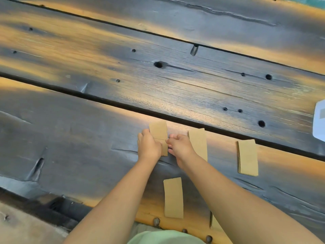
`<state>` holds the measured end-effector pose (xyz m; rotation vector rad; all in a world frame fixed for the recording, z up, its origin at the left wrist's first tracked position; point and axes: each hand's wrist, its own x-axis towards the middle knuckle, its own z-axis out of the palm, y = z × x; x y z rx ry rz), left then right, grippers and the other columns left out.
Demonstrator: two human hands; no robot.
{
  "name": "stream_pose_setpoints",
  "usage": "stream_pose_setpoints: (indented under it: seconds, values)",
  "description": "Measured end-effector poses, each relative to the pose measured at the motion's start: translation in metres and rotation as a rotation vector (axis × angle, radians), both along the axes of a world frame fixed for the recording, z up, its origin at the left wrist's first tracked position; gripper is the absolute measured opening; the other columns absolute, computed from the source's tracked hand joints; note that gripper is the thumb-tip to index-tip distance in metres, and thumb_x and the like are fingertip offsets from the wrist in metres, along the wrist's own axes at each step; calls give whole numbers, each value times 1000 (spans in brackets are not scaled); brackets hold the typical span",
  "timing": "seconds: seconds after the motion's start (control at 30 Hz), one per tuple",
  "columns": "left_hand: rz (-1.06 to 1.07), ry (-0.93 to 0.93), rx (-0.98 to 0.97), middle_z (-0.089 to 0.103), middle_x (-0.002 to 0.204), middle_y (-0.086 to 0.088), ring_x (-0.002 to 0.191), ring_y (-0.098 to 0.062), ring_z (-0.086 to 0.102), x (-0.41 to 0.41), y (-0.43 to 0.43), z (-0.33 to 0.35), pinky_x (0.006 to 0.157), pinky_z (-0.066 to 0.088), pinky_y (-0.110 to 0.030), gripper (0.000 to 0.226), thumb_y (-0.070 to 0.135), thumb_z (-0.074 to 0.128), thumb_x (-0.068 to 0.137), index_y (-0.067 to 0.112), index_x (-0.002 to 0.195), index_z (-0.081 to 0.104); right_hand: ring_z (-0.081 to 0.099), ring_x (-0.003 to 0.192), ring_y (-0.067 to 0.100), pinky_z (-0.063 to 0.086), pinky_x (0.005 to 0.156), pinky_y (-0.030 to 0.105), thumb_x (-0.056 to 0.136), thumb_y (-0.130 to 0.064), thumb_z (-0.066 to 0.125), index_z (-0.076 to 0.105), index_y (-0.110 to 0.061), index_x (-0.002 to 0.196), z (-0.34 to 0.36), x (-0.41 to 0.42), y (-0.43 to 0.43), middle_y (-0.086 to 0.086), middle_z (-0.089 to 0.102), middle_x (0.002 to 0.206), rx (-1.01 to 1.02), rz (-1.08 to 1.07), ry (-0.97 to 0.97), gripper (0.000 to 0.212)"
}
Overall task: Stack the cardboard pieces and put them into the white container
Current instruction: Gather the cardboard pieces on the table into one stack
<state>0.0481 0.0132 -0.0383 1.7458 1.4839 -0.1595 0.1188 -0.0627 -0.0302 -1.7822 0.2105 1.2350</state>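
Several tan cardboard strips lie on a dark plank table. My left hand (149,146) and my right hand (180,147) both pinch one small stack of cardboard (158,131) between them, its far end sticking out past my fingers. Another stack (198,143) lies just right of my right hand, partly hidden by the wrist. A third stack (247,157) rests farther right. A single strip (173,197) lies near the table's front edge between my forearms, and one more piece (214,223) peeks out under my right forearm. The white container (319,120) shows only at the right edge.
The table (105,67) is rough burnt wood with deep gaps between planks, knot holes and dents. Its front edge (146,215) has round metal studs. My green shirt (165,237) shows at the bottom.
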Motion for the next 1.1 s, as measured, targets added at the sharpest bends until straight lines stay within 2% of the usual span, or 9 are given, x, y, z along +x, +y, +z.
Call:
stream_pose_setpoints:
  seconds: [0.13,0.3,0.4,0.5,0.6,0.73,0.87,0.97,1.1]
  values:
    - [97,-130,-246,68,112,-12,102,-30,65,-9,0,4,90,56,-44,29,6,70,83,12,109,60,63,86,20,52,80,33,90,1,55,66,-8,93,3,-4,-11,8,69,93,-10,28,-9,15]
    - [268,-408,-693,70,108,-11,91,-25,67,-18,-9,22,77,55,-38,38,1,60,78,19,111,61,69,89,25,58,81,37,91,-3,60,68,-10,92,17,-7,-25,10,73,93,39,68,-41,11]
    - [353,-451,-800,66,95,-13,81,-26,64,-19,-13,34,68,52,-34,36,-4,49,81,16,109,60,71,93,33,58,87,47,92,-6,61,65,-6,94,27,-10,-34,19,73,96,30,164,-159,5]
    - [360,-529,-876,70,104,-17,89,-29,66,-16,-22,44,73,54,-37,39,0,54,83,14,119,64,69,84,24,56,83,44,90,-10,62,67,-13,90,38,-7,-44,10,73,89,24,252,-330,6]
    - [333,-624,-916,77,110,-9,97,-22,72,-11,-33,51,82,57,-38,34,7,54,95,18,122,71,65,76,13,53,72,33,88,-14,61,70,-23,88,47,-1,-55,-3,71,80,26,328,-477,12]
    - [400,-615,-893,78,95,-12,78,-18,75,-7,-52,48,69,59,-32,32,1,49,94,13,109,75,60,70,9,47,63,26,86,-18,65,71,-26,97,46,3,-72,-6,64,77,0,463,-534,15]
    - [474,-550,-854,77,97,-18,72,-27,76,3,-62,43,65,60,-37,30,-6,42,93,3,112,62,63,71,11,48,62,24,86,-12,62,61,-24,104,35,23,-92,-6,60,81,-67,289,-445,22]
    - [407,-458,-779,78,105,-18,92,-30,76,8,-64,40,72,58,-37,33,-11,42,90,4,115,58,60,81,16,46,70,26,87,-11,61,62,-21,103,26,40,-105,-7,60,83,-131,216,-459,19]
    - [396,-384,-681,70,123,-18,116,-30,67,18,-58,33,102,52,-45,39,-16,41,90,7,117,58,63,102,25,51,94,39,87,-8,62,63,-8,116,17,56,-108,4,66,104,-189,159,-446,29]
